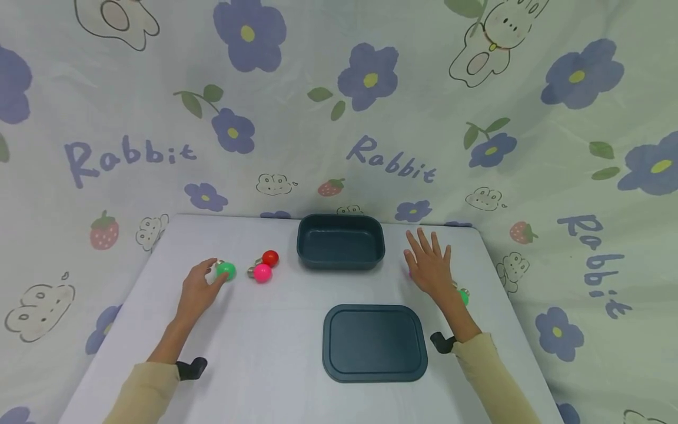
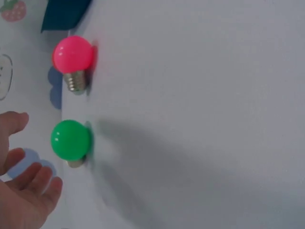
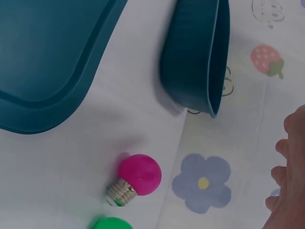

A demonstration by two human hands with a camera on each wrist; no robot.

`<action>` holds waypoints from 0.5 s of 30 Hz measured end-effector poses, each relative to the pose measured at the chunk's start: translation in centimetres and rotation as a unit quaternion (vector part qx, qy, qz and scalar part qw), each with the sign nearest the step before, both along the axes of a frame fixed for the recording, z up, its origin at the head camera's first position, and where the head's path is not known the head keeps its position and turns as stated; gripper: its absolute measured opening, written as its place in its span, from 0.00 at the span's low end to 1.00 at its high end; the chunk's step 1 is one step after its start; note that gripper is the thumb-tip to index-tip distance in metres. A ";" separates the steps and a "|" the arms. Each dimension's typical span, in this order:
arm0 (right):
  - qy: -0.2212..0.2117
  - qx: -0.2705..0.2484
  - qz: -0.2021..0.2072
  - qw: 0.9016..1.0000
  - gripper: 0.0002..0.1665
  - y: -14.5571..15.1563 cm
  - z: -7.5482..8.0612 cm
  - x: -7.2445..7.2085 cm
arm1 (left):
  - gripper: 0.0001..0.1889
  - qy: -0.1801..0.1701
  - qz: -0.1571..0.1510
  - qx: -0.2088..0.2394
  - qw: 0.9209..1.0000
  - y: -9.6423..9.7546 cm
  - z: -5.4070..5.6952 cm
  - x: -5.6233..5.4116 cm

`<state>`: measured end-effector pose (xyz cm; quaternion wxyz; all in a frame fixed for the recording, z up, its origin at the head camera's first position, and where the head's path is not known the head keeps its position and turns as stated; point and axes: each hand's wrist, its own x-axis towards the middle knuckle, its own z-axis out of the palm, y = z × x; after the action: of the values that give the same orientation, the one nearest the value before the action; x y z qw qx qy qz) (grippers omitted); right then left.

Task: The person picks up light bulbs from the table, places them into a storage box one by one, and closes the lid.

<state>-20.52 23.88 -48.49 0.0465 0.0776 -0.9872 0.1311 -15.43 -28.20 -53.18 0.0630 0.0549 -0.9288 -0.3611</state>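
Note:
My left hand (image 1: 198, 290) is beside a green light bulb (image 1: 226, 271), thumb and fingers spread around it. In the left wrist view a gap shows between the fingers and that bulb (image 2: 71, 140). To its right lie a red bulb (image 1: 270, 258) and a pink bulb (image 1: 262, 272) close together. With fingers spread, my right hand (image 1: 430, 268) hovers over the table's right side, holding nothing. Beneath it are a magenta bulb (image 3: 140, 174), mostly hidden in the head view, and another green bulb (image 1: 464, 297), partly covered by the wrist.
A dark blue-green open box (image 1: 341, 261) stands at the table's back edge, between the hands. Nearer the front lies a flat lid (image 1: 375, 343) of the same colour. A cloth printed with rabbits and flowers (image 1: 368, 76) hangs behind the white table (image 1: 265, 353).

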 end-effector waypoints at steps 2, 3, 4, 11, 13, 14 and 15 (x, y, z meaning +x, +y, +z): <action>-0.002 0.002 -0.002 1.000 0.34 -0.2 -0.2 -0.2 | 0.30 -0.006 0.011 0.009 1.000 0.0 -0.3 0.0; -0.003 0.002 -0.002 1.000 0.34 -0.3 -0.3 -0.3 | 0.31 -0.010 0.017 0.013 1.000 0.0 -0.5 0.0; -0.003 0.003 -0.002 1.000 0.34 -0.5 -0.3 -0.4 | 0.31 -0.015 0.024 0.019 0.999 0.0 -0.6 0.0; -0.002 0.014 0.002 1.000 0.34 -1.1 -0.7 -1.1 | 0.33 -0.050 0.060 0.045 0.996 -0.2 -1.7 -0.2; -0.003 0.015 0.004 1.000 0.34 -1.3 -0.8 -1.3 | 0.33 -0.052 0.066 0.049 0.995 -0.2 -2.0 -0.3; -0.006 0.013 0.004 1.000 0.34 -1.4 -0.8 -1.4 | 0.33 -0.053 0.068 0.050 0.995 -0.2 -2.1 -0.4; -0.009 0.016 0.005 1.000 0.34 -1.5 -0.9 -1.5 | 0.33 -0.053 0.071 0.053 0.995 -0.2 -2.2 -0.4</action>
<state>-22.01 22.39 -49.39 0.0354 0.0818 -0.9892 0.1167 -15.83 -28.42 -55.41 0.0364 0.1428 -0.9041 -0.4012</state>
